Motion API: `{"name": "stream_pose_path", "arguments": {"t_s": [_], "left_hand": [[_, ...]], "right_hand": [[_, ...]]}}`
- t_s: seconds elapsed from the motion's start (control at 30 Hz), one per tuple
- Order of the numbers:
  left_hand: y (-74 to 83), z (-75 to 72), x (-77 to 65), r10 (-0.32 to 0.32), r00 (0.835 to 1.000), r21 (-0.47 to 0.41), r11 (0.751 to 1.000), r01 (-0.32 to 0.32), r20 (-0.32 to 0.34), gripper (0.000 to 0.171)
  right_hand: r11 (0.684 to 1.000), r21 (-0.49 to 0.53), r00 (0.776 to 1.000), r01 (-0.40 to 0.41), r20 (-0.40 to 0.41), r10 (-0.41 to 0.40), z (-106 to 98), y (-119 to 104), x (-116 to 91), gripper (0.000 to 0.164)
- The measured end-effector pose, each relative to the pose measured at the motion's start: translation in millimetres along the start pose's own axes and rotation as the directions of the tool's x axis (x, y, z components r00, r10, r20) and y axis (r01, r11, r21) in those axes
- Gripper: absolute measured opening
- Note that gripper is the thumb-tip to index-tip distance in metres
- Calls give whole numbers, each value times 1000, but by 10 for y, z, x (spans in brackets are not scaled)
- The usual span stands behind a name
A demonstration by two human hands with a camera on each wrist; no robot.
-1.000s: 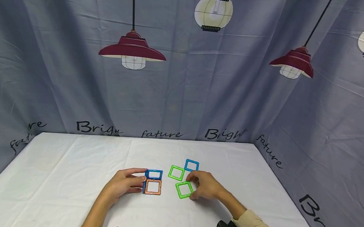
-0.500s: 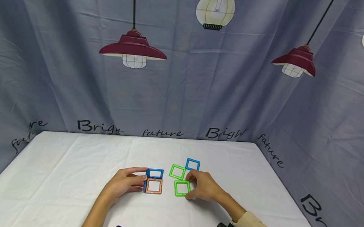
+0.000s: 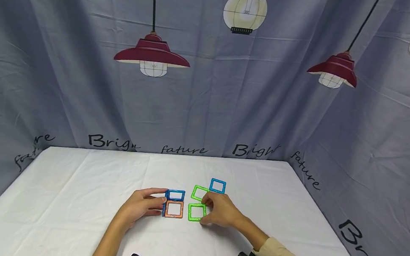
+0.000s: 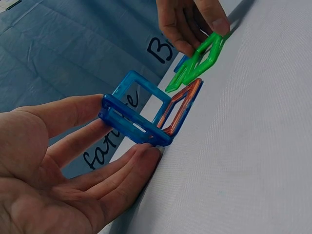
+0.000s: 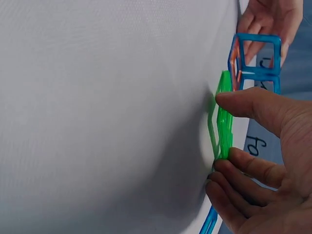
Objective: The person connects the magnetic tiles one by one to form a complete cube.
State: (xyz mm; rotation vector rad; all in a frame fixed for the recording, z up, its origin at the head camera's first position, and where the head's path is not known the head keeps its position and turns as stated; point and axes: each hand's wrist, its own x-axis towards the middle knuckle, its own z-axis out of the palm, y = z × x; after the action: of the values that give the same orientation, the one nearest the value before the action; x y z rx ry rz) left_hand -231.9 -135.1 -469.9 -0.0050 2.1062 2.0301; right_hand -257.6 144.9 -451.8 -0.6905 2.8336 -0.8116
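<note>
Left grip (image 3: 140, 206): clamped on blue square tile (image 4: 138, 118) | right grip (image 3: 222, 211): pinching green square tile (image 5: 224, 118), just right of orange square tile (image 3: 181, 210), gap between | step, likely: joining tiles; next probably needs edge alignment

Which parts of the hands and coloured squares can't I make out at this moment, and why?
Head view: far green square, near right corner hidden by the right hand.
Head view: held blue square, seen nearly edge-on and partly covered by the left hand.
Left wrist view: right hand, cut off by the top edge.
Right wrist view: far blue square, cut off by the bottom edge.
</note>
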Motion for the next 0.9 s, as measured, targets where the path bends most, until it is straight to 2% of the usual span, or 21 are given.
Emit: {"name": "stream_pose_path", "arguments": {"t_s": [0.43,0.9], "left_hand": [[31,-11,21,0,1000,3,1000,0,3,46],[11,-4,1,-1,1000,8,1000,1,15,49]], "right_hand": [[1000,-10,1000,7,-9,-7,28,-61,88,46],[1000,-12,1000,2,-8,-2,83,-111,81,46]]}}
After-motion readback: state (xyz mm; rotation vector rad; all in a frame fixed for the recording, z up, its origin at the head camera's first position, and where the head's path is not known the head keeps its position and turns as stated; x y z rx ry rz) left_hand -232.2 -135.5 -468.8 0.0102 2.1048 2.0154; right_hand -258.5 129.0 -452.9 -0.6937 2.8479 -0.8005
